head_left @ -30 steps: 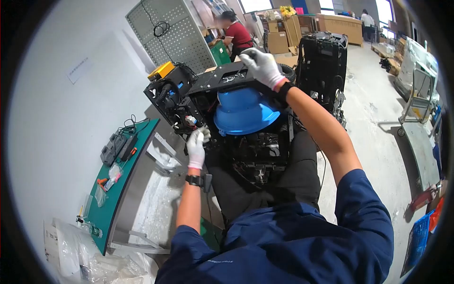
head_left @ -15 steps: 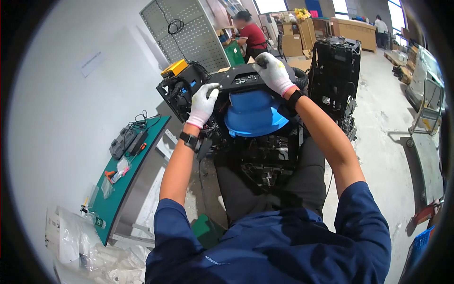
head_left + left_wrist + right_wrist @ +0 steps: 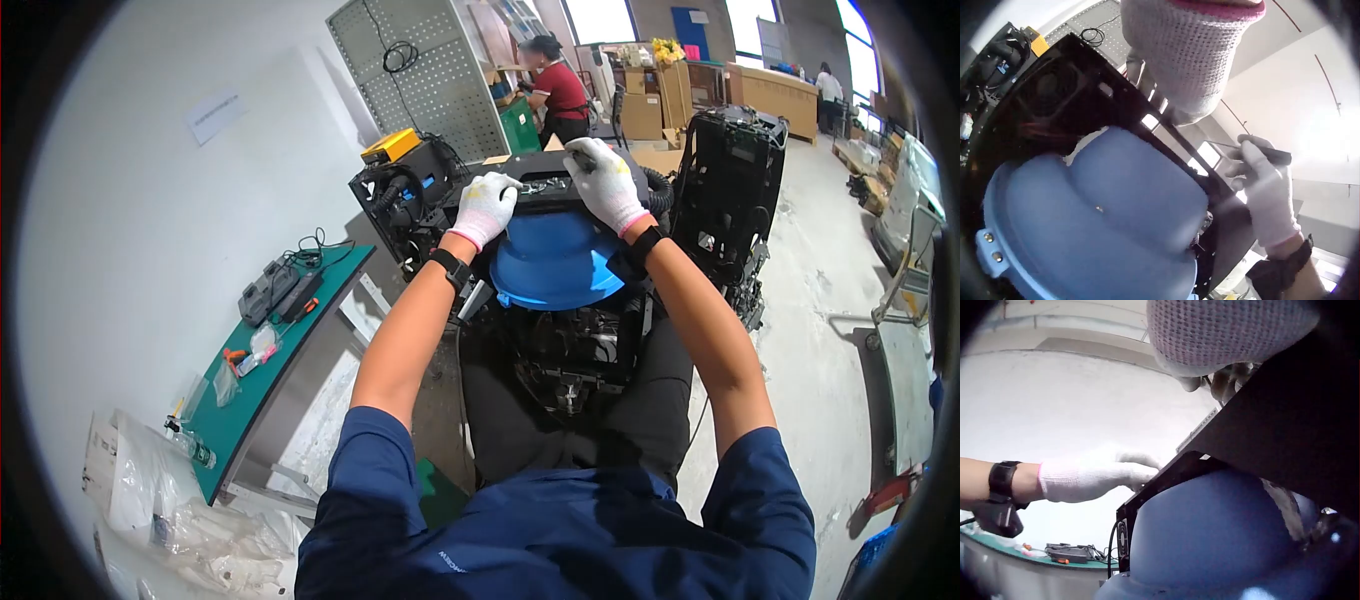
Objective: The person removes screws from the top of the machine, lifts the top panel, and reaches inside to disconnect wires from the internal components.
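Observation:
My gloved right hand (image 3: 603, 183) grips a screwdriver, its dark handle (image 3: 1275, 155) and thin shaft showing in the left wrist view. That hand is over the right part of a black machine's top panel (image 3: 1260, 419). In the panel, a shallow recess (image 3: 545, 187) holds small metal pieces. My gloved left hand (image 3: 486, 207) reaches in from the left, its fingertips (image 3: 1147, 473) at the panel's edge beside the recess. Those fingers look extended in the right wrist view; their very tips are partly hidden. Below the panel, between my forearms, sits a blue rounded plastic shell (image 3: 555, 265).
On the left is a green-topped bench (image 3: 290, 340) with a dark power unit (image 3: 275, 290), cables and orange-handled tools. A yellow box (image 3: 390, 146) sits on the machine's left side. Another black machine section (image 3: 728, 185) stands at right. A person in red (image 3: 562, 92) is behind.
My left hand has risen from the wires at the machine's lower left to the panel by the recess. The right hand stays over the panel with the screwdriver; the head view has shifted.

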Action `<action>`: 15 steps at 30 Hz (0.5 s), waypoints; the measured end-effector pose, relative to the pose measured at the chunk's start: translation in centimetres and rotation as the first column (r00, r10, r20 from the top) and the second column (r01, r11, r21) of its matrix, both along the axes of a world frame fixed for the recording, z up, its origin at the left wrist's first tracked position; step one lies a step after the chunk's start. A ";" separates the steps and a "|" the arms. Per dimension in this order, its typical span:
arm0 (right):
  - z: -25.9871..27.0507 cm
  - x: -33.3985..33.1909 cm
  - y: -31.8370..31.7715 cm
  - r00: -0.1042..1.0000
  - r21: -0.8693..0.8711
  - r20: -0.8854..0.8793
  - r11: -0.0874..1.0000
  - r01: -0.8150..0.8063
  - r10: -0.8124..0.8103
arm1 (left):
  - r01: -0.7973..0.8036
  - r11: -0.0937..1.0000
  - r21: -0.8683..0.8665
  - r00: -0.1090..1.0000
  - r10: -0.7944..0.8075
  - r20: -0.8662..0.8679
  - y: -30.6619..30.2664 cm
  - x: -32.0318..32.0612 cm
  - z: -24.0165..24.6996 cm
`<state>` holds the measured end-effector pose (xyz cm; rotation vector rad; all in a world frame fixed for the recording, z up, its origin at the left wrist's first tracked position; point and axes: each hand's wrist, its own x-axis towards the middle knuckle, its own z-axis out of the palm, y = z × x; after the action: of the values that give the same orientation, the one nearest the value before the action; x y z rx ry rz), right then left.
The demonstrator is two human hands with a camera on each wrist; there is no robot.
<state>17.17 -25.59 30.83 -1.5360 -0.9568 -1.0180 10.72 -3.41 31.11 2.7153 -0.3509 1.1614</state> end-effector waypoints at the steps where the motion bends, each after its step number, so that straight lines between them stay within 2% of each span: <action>1: 0.1 -0.2 0.0 0.999 0.022 -0.020 0.999 -0.035 0.035 | 0.015 0.999 -0.037 1.000 -0.014 0.025 0.1 0.1 -0.1; 3: 0.2 -0.4 -0.2 1.000 0.013 -0.013 1.000 -0.013 0.013 | 0.030 0.998 -0.054 1.000 -0.029 0.009 0.7 0.4 0.0; 7: 0.5 -0.8 -1.4 0.997 0.051 -0.027 0.996 -0.075 0.077 | 0.088 0.996 -0.006 0.983 -0.088 -0.159 1.1 0.2 1.7; 9: 0.7 -2.1 -3.0 0.984 0.054 -0.135 0.993 -0.109 0.115 | 0.084 0.996 0.003 0.975 -0.082 -0.208 1.2 0.2 2.2; 10: 0.3 -2.4 -3.6 0.952 0.146 -0.211 0.970 -0.192 0.220 | 0.078 0.997 -0.011 0.973 -0.079 -0.217 1.2 0.2 2.4; 11: 0.6 -3.6 -4.7 0.919 0.166 -0.292 0.960 -0.224 0.265 | 0.079 0.997 0.019 0.971 -0.073 -0.229 1.1 0.3 2.7; 13: 0.7 -5.4 -6.3 0.853 0.279 -0.364 0.918 -0.282 0.373 | 0.081 0.996 0.042 0.965 -0.068 -0.253 0.6 0.4 2.9; 15: 1.5 -8.0 -8.2 0.819 0.324 -0.382 0.892 -0.315 0.428 | -0.004 0.996 0.087 0.959 0.028 -0.282 0.1 0.5 3.4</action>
<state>9.15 -33.74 32.32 -1.2272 -0.7319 -0.4481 11.21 -3.28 34.55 2.9096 -0.3445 0.7595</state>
